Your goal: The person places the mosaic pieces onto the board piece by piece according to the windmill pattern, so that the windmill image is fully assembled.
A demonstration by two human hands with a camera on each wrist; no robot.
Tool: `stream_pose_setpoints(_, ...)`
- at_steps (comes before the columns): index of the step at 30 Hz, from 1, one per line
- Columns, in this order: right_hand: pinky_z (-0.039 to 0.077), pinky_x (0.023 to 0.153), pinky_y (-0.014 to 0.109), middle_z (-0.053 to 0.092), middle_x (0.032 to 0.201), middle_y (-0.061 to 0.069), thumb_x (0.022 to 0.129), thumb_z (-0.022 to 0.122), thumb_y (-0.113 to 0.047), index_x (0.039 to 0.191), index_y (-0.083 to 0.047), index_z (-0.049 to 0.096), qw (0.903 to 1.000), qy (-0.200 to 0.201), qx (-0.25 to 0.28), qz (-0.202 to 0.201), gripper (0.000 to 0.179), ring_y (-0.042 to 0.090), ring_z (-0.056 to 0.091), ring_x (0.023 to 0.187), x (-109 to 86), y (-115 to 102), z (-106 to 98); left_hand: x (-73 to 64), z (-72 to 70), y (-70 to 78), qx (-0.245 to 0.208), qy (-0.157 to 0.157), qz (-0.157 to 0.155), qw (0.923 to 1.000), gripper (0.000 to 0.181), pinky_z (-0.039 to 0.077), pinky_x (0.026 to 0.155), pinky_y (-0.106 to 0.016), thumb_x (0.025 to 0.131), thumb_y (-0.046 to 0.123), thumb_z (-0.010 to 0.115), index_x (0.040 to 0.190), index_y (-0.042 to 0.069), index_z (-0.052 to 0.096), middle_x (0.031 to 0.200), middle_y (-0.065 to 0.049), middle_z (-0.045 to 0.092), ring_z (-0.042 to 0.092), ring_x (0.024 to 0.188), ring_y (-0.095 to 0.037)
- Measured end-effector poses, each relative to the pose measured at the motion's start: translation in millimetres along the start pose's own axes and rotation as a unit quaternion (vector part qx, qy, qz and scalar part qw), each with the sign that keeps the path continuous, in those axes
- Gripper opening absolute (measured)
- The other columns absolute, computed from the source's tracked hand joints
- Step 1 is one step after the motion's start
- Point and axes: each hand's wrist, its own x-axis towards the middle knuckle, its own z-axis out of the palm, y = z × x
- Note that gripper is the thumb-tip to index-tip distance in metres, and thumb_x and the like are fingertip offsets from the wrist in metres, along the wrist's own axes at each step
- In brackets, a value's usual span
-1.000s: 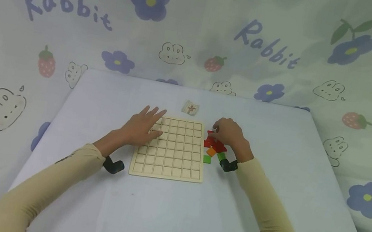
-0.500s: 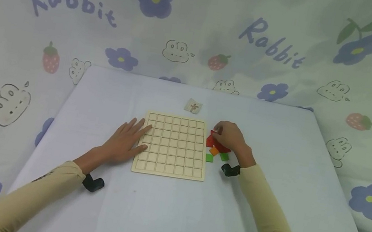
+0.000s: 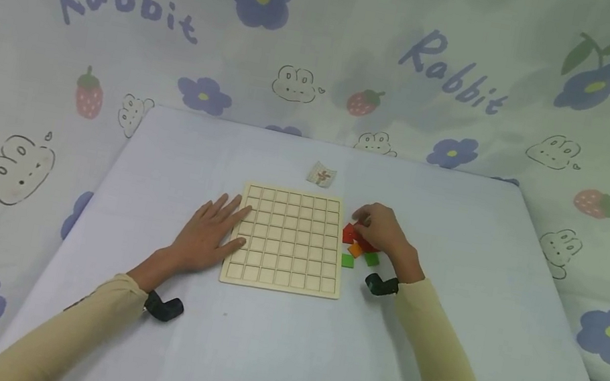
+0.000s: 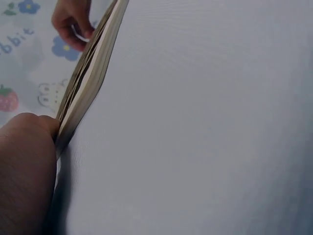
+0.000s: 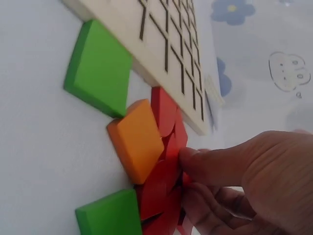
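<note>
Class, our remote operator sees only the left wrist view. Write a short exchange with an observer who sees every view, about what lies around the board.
Operator: I see the right hand past the board. What are its fingers at?
Observer: Red pieces, piled close together.
Operator: Do other colours lie beside them?
Observer: Yes, an orange piece and two green pieces, on the white table.

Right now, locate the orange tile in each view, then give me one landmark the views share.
Head: orange tile right of and below center.
Left wrist: not in it.
Right wrist: orange tile slightly left of and below center.
Shared landmark: wooden board, central in head, slanting at upper left in left wrist, top center in right wrist.
</note>
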Motion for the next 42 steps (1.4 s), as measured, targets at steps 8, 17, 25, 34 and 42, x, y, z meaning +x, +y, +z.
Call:
stream_pose_setpoints(8, 0.052, 0.092, 0.042, 0.064, 0.108, 0.012, 0.092, 0.064, -0.003, 0.115, -0.007, 0.07, 0.9995, -0.005, 0.031, -0.009, 0.024, 0.028, 0.058, 0.1, -2.9, 1, -1, 0.5, 3.9, -1.2, 0.009, 0.011, -0.011, 0.9998, 0.068, 0.008, 0.117, -0.056, 0.1, 0.051, 0.042, 0.156, 0.014, 0.029, 0.162, -0.013, 0.016, 0.008, 0.148, -0.036)
stream_pose_setpoints(17, 0.053, 0.089, 0.043, 0.062, 0.108, 0.012, 0.091, 0.067, -0.009, 0.115, -0.003, 0.071, 0.9997, 0.006, 0.003, -0.025, 0.026, 0.027, 0.057, 0.098, -9.9, 10, -2, -1.0, 7.7, -3.4, 0.015, 0.023, -0.022, 0.9994, 0.068, 0.008, 0.117, -0.055, 0.1, 0.053, 0.042, 0.155, 0.016, 0.031, 0.162, -0.011, 0.018, 0.01, 0.148, -0.034)
stream_pose_setpoints(25, 0.054, 0.077, 0.037, 0.062, 0.103, 0.007, 0.087, 0.075, -0.024, 0.111, -0.011, 0.075, 0.9993, 0.025, 0.027, -0.011, 0.028, 0.025, 0.057, 0.092, -9.0, 10, 8, -0.5, 9.4, -3.2, 0.001, 0.043, -0.024, 0.9988, 0.067, 0.01, 0.117, -0.055, 0.098, 0.054, 0.045, 0.154, 0.017, 0.035, 0.161, -0.01, 0.023, 0.013, 0.148, -0.034)
stream_pose_setpoints(34, 0.053, 0.061, 0.031, 0.066, 0.091, 0.006, 0.087, 0.076, -0.019, 0.099, -0.009, 0.071, 0.9971, 0.048, 0.058, -0.013, 0.016, 0.022, 0.059, 0.075, -7.0, 2, 11, 1.5, 7.6, -2.6, -0.011, 0.049, -0.025, 0.9984, 0.066, 0.011, 0.117, -0.054, 0.098, 0.052, 0.048, 0.152, 0.016, 0.038, 0.16, -0.01, 0.026, 0.015, 0.147, -0.033)
stream_pose_setpoints(42, 0.056, 0.079, 0.037, 0.068, 0.104, 0.008, 0.09, 0.071, -0.011, 0.111, -0.009, 0.072, 0.9851, 0.102, 0.109, -0.086, 0.021, 0.022, 0.067, 0.09, -1.7, -15, 19, 1.8, 5.8, -2.2, -0.009, 0.042, -0.034, 0.9985, 0.066, 0.011, 0.117, -0.054, 0.097, 0.052, 0.049, 0.152, 0.016, 0.039, 0.16, -0.009, 0.025, 0.015, 0.147, -0.033)
